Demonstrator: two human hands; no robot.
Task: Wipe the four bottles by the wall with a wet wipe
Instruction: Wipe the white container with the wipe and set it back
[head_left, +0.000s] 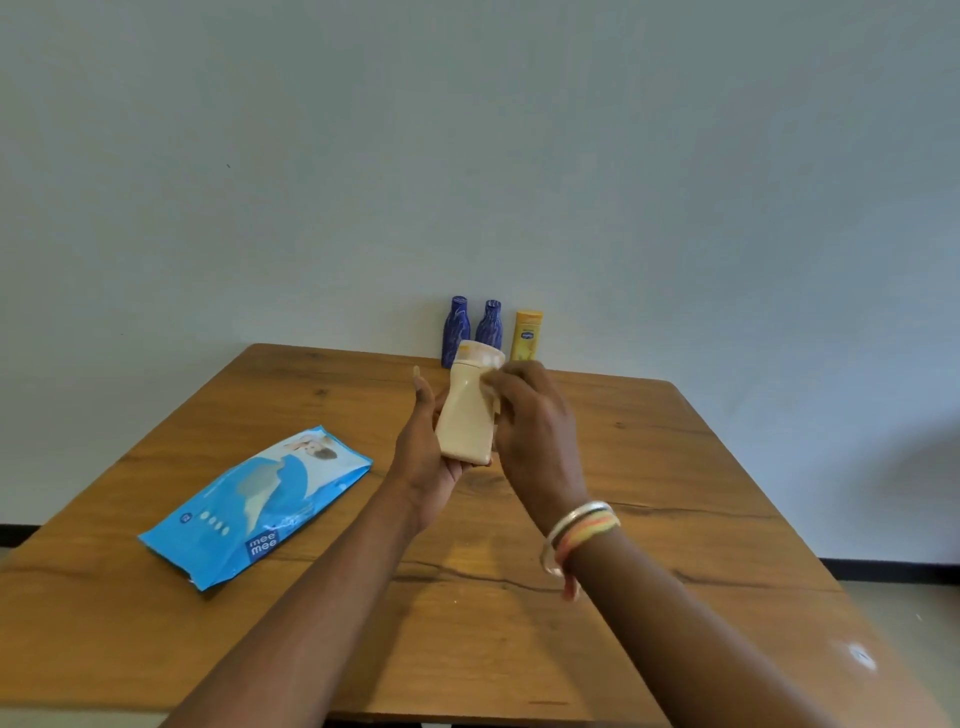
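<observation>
The right hand pinches a bunched wet wipe against the shoulder of the cream bottle, with its fingers curled round the cloth. The left hand cups the bottle low down, one digit standing straight along its left side and fingertips hooked under the base. The bottle is held in the air over the middle of the desk, apart from the row by the wall. The main risk, as I judge it, is leverage: the rubbing comes near the top while the support is at the bottom. On damp, smooth plastic, a firm stroke could twist the bottle out of that shallow hold. It might then drop onto the desk or knock the bottles behind it. Its long axis is near upright and leans a little right, cap toward the wall and base toward the person. Just behind it, two blue bottles and a yellow bottle stand upright. The wipes pack lies flat, well to the left.
</observation>
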